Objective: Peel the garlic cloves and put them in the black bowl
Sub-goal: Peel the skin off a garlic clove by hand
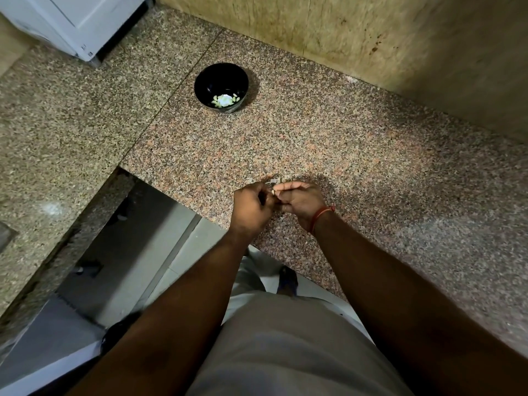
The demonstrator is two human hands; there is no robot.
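1 bowl [221, 87] at 11 o'clock w/ several peeled cloves [225, 100]; left hand [251, 208] & right hand [303, 200] both pinch 1 clove [273, 192].

The counter [357, 144] is polished speckled granite, pinkish-brown, catching a dull sheen at the right of the frame. The black bowl [221, 87], upper centre, looks glossy and smooth. The wall [400, 38] behind is mottled yellowish stone, stained. A red thread band [321, 217] circles one wrist; the trousers [285, 352] look matt cloth.
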